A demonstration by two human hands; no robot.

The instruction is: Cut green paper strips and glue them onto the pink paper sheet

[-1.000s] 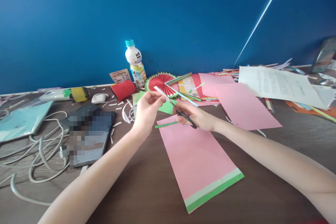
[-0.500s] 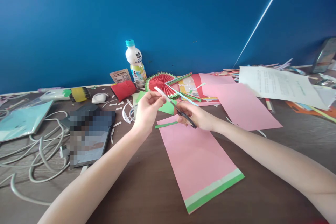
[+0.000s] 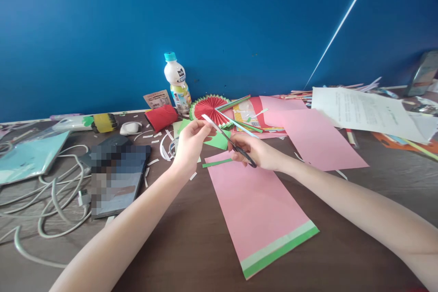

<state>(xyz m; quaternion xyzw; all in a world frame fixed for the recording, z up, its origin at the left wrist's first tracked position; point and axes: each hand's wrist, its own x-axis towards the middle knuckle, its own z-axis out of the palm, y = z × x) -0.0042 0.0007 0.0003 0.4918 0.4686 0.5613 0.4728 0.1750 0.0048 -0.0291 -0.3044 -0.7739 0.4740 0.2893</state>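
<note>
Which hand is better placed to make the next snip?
Probably the right: the right hand grips the black-handled scissors, which point toward the left hand. The left hand's thumb and fingers are pinched together beside the blades, so it seems better placed to steady paper than to cut.

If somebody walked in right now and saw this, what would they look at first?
Probably the big blue wall filling the top of the view, with the bright red folded paper fan standing out near its foot. Next might come the scissors in the right hand, just above the pink paper with green stripes along its near edge.
</note>
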